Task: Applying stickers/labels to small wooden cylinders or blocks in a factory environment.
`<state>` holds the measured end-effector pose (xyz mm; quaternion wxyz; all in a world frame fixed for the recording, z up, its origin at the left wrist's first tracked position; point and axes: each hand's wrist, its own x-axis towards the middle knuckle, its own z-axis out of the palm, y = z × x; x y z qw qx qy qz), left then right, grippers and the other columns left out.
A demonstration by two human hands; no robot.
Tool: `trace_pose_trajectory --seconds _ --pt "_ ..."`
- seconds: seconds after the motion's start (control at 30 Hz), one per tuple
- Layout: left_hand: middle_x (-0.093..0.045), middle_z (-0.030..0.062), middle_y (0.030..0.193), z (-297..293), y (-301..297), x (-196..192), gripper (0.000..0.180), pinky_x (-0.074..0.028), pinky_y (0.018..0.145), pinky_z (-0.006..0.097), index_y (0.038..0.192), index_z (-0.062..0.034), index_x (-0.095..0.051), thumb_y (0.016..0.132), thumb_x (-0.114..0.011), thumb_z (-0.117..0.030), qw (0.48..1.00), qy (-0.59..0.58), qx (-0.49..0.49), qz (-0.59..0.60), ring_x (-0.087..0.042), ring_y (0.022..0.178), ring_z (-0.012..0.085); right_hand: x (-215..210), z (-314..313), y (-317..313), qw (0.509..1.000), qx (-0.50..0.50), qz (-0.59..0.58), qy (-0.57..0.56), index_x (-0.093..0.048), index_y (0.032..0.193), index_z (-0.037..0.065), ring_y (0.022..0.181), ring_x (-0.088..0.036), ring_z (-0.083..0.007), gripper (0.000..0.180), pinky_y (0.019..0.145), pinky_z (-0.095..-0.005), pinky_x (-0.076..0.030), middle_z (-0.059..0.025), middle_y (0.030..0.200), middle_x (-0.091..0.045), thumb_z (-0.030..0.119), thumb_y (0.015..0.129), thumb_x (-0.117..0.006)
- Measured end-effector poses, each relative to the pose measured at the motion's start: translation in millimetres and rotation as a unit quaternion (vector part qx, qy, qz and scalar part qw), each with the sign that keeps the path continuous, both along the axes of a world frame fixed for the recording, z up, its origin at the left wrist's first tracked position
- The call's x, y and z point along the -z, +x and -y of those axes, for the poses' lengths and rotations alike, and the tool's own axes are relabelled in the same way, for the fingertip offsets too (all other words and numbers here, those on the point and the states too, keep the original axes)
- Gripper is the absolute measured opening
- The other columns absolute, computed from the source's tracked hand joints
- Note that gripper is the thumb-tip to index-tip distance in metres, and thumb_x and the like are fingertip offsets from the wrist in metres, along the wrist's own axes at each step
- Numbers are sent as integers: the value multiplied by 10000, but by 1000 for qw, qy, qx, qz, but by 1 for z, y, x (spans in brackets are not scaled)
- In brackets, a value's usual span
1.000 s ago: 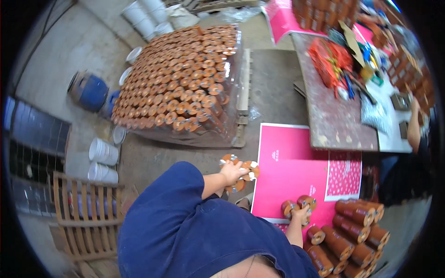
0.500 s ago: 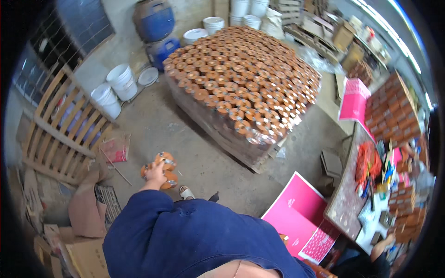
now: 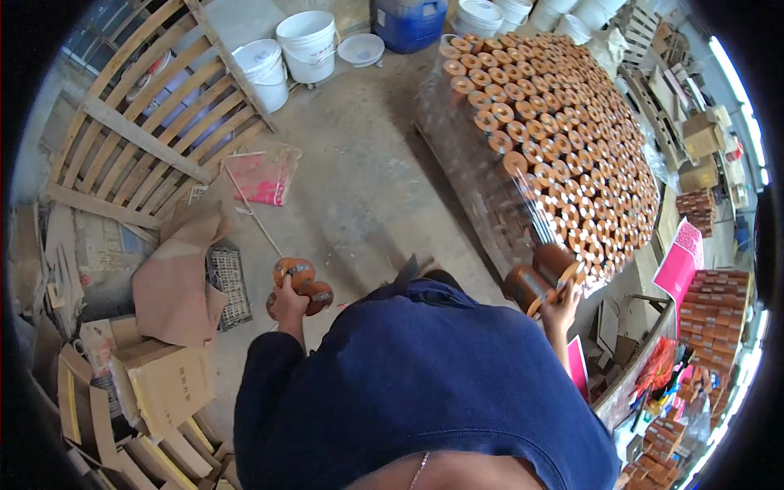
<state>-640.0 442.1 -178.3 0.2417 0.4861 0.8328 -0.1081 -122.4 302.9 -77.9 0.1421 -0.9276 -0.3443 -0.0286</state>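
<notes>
My left hand (image 3: pixel 289 305) is closed on a cluster of orange-brown cylinders (image 3: pixel 314 297) with round ends, held low over the floor. Its fingers reach in between them, so the exact grip is partly hidden. On the other side, my right hand (image 3: pixel 560 309) grips a pair of the same brown cylinders (image 3: pixel 531 287) at their near ends. They lie tilted sideways beside the near corner of a big block of packed cylinders (image 3: pixel 572 139). Plastic film wraps the side of that block.
A wooden slatted frame (image 3: pixel 147 122) leans at the far left, near white buckets (image 3: pixel 307 51) and a blue drum (image 3: pixel 408 23). Flattened cardboard (image 3: pixel 175 278) and a dark crate (image 3: pixel 229 287) lie on the left. To the right stands a cluttered bench (image 3: pixel 633 371).
My view has swung left, so the packed block sits further right. My right hand has come into sight holding two cylinders. The left hand still holds its cluster.
</notes>
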Motion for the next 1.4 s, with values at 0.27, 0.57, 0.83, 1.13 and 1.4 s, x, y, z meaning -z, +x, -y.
trace_pose_trajectory --seconds 0.27,0.57,0.83,1.13,1.4 --pt "-426 146 1180 -127 -9 14 768 -312 917 473 1268 -209 -329 576 -648 -312 994 29 -103 25 -418 1113 311 -37 -271 -35 958 -252 -44 132 -461 1135 48 862 -509 -322 630 734 -371 -439 -154 947 -483 26 530 -637" --pt "-451 161 1142 -300 -17 -98 719 -361 887 448 1247 -166 -364 589 -645 -235 978 63 -196 -38 -428 1093 320 -45 -528 -62 934 -305 -163 93 -466 1149 118 901 -500 -316 666 730 -420 -422 -129 957 -481 103 510 -652" --pt "-460 171 1139 -581 -17 -85 704 -374 880 434 1228 -147 -386 579 -655 -193 976 177 -120 33 -442 1069 333 -36 -701 -50 958 -205 -162 117 -477 1142 141 886 -510 -288 655 730 -420 -408 -95 926 -484 101 514 -657" --pt "-482 174 1115 -931 157 -143 640 -369 871 443 1131 -115 -470 514 -632 -65 858 343 367 110 -443 1048 363 -44 -796 -31 989 75 -101 71 -469 1147 142 922 -499 -284 647 767 -393 -404 -109 994 -477 130 530 -662" --pt "-510 167 968 -1063 408 -148 556 -446 696 448 1074 -135 -521 530 -625 -84 682 298 591 312 -527 860 371 -23 -855 24 951 282 -87 94 -481 1150 133 920 -529 -311 609 761 -381 -443 -144 1036 -483 183 578 -686"
